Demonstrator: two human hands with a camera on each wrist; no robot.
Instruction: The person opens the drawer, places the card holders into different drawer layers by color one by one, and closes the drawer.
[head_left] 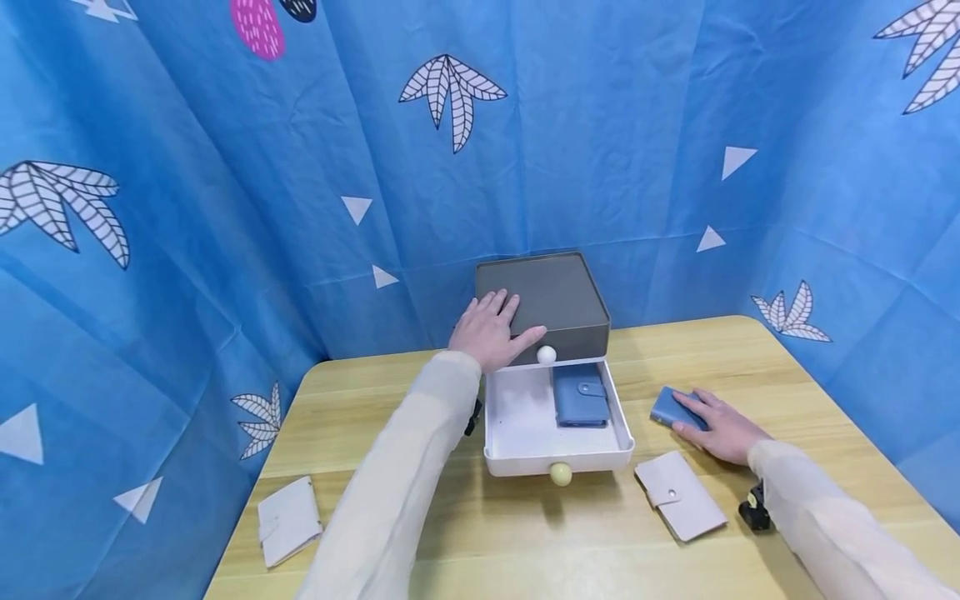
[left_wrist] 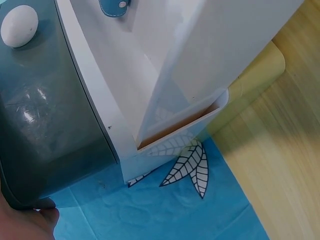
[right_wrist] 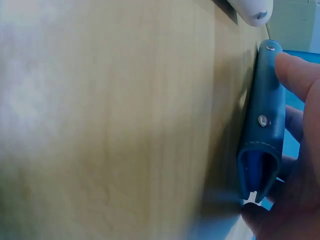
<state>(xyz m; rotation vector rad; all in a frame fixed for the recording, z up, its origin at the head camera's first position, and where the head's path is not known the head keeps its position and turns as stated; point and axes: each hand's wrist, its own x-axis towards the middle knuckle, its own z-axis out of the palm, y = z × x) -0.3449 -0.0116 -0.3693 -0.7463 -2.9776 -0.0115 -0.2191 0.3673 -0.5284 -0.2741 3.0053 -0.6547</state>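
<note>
My left hand (head_left: 486, 333) lies with spread fingers on the left front of the dark grey drawer box (head_left: 551, 292), its thumb near the white knob (head_left: 547, 355). Below, a white drawer (head_left: 517, 446) with a pale yellow knob (head_left: 560, 474) stands pulled out. A blue card holder (head_left: 581, 396) with a snap strap lies in the drawer's right side. On the table to the right, my right hand (head_left: 720, 429) grips a second blue card holder (head_left: 667, 408); the right wrist view shows fingers on both sides of this holder (right_wrist: 265, 105).
A pale pinkish card holder (head_left: 682, 496) lies between the drawer and my right wrist. Another whitish card holder (head_left: 288, 521) rests at the table's left edge. Blue patterned curtain (head_left: 622, 167) encloses the back and sides of the wooden table (head_left: 360, 425).
</note>
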